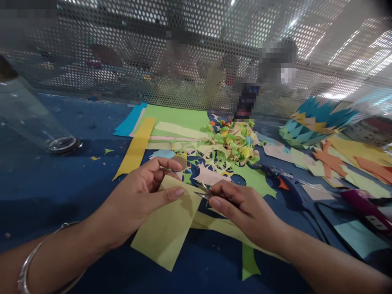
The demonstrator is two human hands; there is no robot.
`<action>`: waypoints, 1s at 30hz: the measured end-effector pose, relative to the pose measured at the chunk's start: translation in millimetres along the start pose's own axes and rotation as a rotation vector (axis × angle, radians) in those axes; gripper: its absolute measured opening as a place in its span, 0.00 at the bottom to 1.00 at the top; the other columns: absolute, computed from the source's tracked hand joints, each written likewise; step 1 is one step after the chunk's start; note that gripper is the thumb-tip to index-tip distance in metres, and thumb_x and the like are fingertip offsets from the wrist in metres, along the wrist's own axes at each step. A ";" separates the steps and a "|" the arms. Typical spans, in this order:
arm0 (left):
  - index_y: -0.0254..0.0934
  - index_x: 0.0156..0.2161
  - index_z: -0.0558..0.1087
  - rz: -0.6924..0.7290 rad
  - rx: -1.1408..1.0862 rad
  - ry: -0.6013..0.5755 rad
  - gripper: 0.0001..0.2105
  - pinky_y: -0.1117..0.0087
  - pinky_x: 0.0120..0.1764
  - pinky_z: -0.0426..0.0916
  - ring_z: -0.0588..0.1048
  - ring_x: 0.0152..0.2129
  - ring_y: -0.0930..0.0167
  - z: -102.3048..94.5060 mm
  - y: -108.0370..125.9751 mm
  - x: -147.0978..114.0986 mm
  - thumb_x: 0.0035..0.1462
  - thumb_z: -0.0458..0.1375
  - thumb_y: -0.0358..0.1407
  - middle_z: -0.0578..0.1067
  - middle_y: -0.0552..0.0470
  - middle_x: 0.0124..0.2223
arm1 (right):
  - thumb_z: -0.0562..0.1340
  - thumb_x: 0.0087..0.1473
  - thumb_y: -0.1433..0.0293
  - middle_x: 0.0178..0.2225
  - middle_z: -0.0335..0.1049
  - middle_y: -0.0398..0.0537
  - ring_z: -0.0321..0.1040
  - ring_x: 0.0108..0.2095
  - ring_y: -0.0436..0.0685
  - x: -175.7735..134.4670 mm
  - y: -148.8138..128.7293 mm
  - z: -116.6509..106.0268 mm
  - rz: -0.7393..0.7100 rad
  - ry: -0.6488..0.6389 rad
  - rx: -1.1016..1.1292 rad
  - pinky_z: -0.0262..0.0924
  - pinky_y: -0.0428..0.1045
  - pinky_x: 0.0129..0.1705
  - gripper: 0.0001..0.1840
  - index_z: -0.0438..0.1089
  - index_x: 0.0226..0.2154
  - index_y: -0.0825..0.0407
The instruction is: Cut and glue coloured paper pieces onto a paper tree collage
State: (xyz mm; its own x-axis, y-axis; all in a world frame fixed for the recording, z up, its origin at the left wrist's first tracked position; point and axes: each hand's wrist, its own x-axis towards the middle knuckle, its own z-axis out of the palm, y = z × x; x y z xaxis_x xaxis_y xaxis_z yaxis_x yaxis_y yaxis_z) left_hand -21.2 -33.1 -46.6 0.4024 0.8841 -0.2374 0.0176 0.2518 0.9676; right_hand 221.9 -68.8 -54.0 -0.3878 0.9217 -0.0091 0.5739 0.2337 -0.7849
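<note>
1. One pale yellow sheet (167,232) over the desk (208,261), pinched by the left hand (147,192).
2. Right of the sheet, one pair of scissors (202,195), pinched by the right hand (241,204); handles hidden.
3. Beyond the sheet, one scrap heap (237,141), pieces uncountable.

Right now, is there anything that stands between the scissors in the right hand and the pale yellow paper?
Nothing visible does: the scissors in the right hand have their blades at the upper right edge of the pale yellow paper, held by the left hand.
</note>
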 end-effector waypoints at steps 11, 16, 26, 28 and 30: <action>0.50 0.46 0.68 -0.007 -0.008 -0.026 0.18 0.76 0.33 0.70 0.72 0.31 0.75 0.4 -1.2 -0.7 0.53 0.70 0.40 0.72 0.59 0.37 | 0.53 0.68 0.53 0.26 0.61 0.40 0.55 0.26 0.49 -1.2 -0.1 -0.8 -0.019 0.015 -0.043 0.50 0.48 0.29 0.21 0.67 0.33 0.51; 0.46 0.44 0.66 0.022 0.009 0.003 0.16 0.77 0.32 0.68 0.70 0.28 0.76 5.3 2.0 -4.4 0.56 0.68 0.38 0.71 0.60 0.35 | 0.53 0.68 0.54 0.26 0.61 0.41 0.56 0.26 0.49 -1.2 0.0 -0.3 -0.031 0.034 -0.059 0.50 0.48 0.28 0.21 0.68 0.32 0.52; 0.45 0.45 0.66 0.022 -0.056 0.007 0.19 0.76 0.30 0.69 0.71 0.27 0.76 4.2 -3.7 -2.3 0.52 0.68 0.29 0.72 0.59 0.36 | 0.54 0.68 0.55 0.24 0.60 0.40 0.55 0.25 0.48 -2.0 -0.6 0.8 -0.032 0.040 -0.071 0.50 0.47 0.27 0.21 0.67 0.30 0.51; 0.45 0.45 0.65 0.014 -0.057 0.011 0.19 0.75 0.30 0.69 0.72 0.27 0.75 4.6 -4.3 -3.0 0.52 0.68 0.30 0.73 0.58 0.36 | 0.54 0.68 0.55 0.24 0.61 0.40 0.55 0.25 0.49 -1.5 0.0 0.9 -0.029 0.044 -0.073 0.50 0.47 0.27 0.21 0.67 0.30 0.51; 0.45 0.45 0.64 0.007 -0.066 0.005 0.20 0.75 0.30 0.69 0.73 0.27 0.74 5.9 -4.0 -3.5 0.52 0.68 0.30 0.74 0.58 0.34 | 0.54 0.68 0.55 0.24 0.61 0.40 0.56 0.25 0.49 -1.0 0.8 0.9 -0.024 0.047 -0.076 0.50 0.47 0.27 0.21 0.67 0.30 0.51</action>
State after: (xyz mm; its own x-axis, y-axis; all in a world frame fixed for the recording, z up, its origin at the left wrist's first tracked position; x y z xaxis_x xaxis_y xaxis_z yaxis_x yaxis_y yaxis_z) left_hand -17.3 -39.6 -49.1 0.3978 0.8878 -0.2314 -0.0453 0.2709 0.9615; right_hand 222.2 -69.8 -55.1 -0.3692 0.9285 0.0397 0.6186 0.2774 -0.7351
